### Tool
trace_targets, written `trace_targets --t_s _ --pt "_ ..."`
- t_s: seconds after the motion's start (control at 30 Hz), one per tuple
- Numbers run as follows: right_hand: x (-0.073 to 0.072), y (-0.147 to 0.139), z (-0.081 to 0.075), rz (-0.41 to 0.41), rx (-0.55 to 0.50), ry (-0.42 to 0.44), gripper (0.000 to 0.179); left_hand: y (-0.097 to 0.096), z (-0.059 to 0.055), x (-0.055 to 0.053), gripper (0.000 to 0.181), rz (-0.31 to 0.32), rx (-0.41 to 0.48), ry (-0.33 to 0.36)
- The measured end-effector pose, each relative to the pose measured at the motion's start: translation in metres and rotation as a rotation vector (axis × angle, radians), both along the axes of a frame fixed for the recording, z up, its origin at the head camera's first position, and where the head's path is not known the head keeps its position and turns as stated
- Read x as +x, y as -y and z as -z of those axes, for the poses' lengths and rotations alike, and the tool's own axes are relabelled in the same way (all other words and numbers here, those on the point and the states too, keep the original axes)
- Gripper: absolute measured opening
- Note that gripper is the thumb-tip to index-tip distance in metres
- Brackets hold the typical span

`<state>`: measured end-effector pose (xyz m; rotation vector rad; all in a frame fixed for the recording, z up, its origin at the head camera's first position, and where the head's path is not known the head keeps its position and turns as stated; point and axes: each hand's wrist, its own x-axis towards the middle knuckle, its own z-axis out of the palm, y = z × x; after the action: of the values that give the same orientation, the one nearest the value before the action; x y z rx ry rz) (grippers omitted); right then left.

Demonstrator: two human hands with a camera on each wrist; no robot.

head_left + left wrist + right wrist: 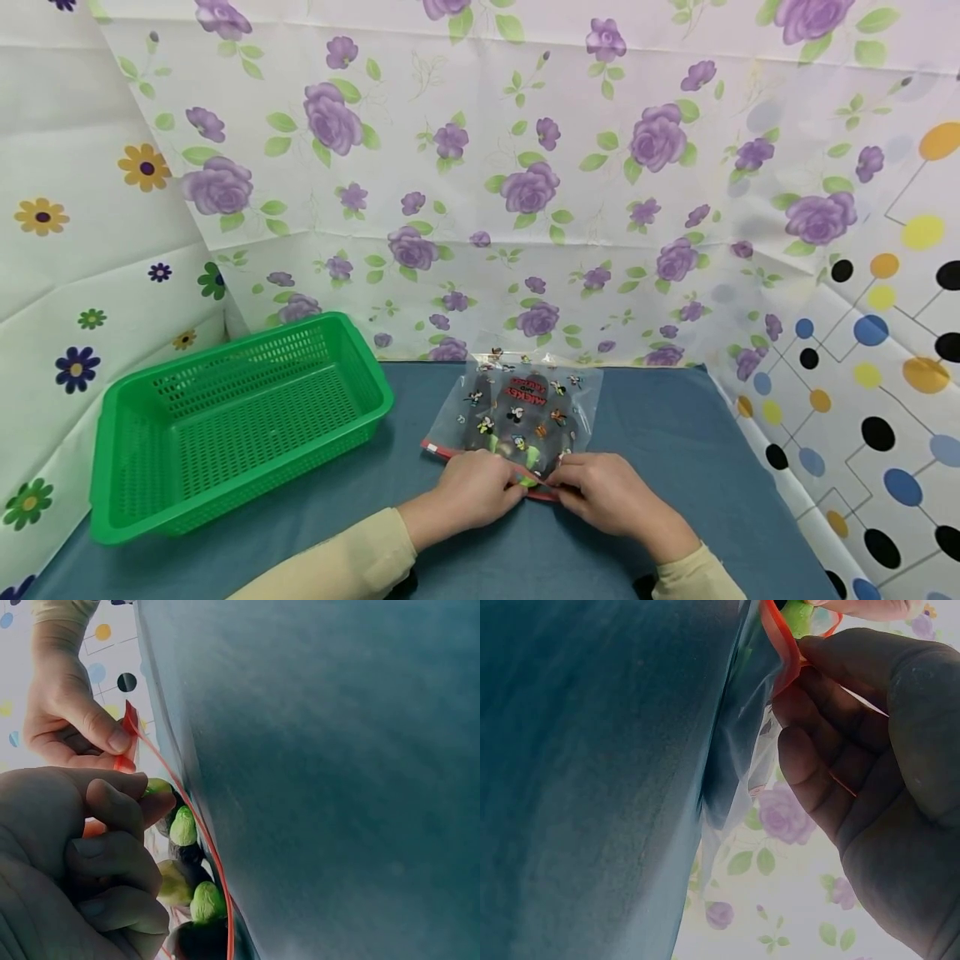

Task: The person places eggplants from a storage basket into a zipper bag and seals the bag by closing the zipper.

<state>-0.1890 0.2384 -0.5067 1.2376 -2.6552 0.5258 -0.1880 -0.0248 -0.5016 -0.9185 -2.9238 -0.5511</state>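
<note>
A clear zip bag (536, 408) with small cartoon prints and a red zip edge (781, 649) lies on the table, its mouth toward me. Dark things with green ends (208, 901) show inside it; their kind is unclear. At the middle of the mouth, my left hand (480, 487) pinches the red edge with curled fingers. My right hand (607, 492) pinches that edge near its right end, between thumb and forefinger. In the left wrist view the mouth gapes, one red strip bowing away from the fingers of my left hand (90, 855).
A green plastic basket (281, 454) with perforated walls stands on the left of the blue-grey tablecloth (652, 417). Flowered sheeting (480, 192) hangs behind the table, and dotted sheeting (885, 375) borders the right side.
</note>
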Motion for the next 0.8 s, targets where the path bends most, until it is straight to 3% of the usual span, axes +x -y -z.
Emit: trace_targets --t_s 0.8 --pt "0.0009 0.0001 0.0000 0.003 -0.001 0.002 0.014 -0.0053 0.0038 -0.0038 0.057 0.003 0.019 -0.030"
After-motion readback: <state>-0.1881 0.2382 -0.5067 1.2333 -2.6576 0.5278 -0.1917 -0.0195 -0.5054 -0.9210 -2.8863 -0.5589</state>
